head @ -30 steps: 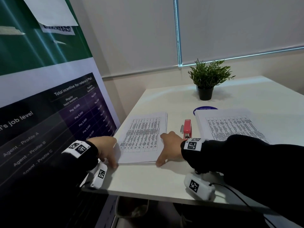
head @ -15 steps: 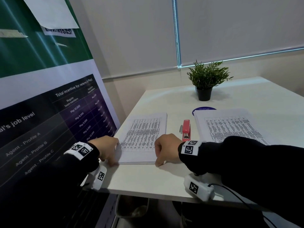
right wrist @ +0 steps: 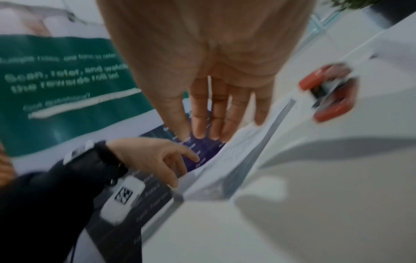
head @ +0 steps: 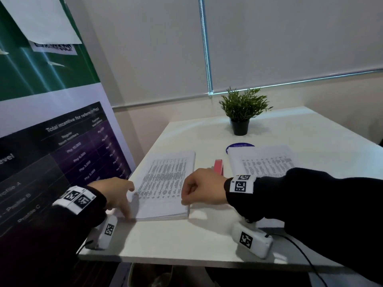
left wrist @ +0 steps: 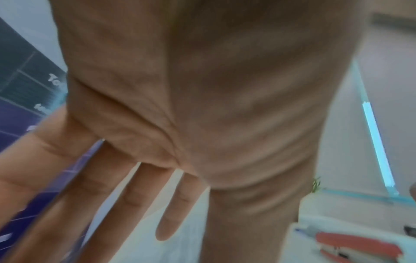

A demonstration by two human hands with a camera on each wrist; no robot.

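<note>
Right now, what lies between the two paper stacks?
A red stapler, its near end hidden behind the right hand, lies on the table between the left stack and the right stack. The head view shows it best.

Paper stack: white sheets, top page covered in dense black print in rows and columns. Second stack, at 2 o'clock of it: same white, same black print grid. Stapler between them: red-pink; the wrist views show red with a dark inside. Round sticker, at 11 o'clock of second stack: dark blue. Plant, at 12 o'clock of sticker: green leaves, black pot. Table: white. Banner, at 9 o'clock of paper stack: green top, white band, black-purple chart, white lettering. Sleeves: black. Wristbands: white with black square-code markers.
</note>
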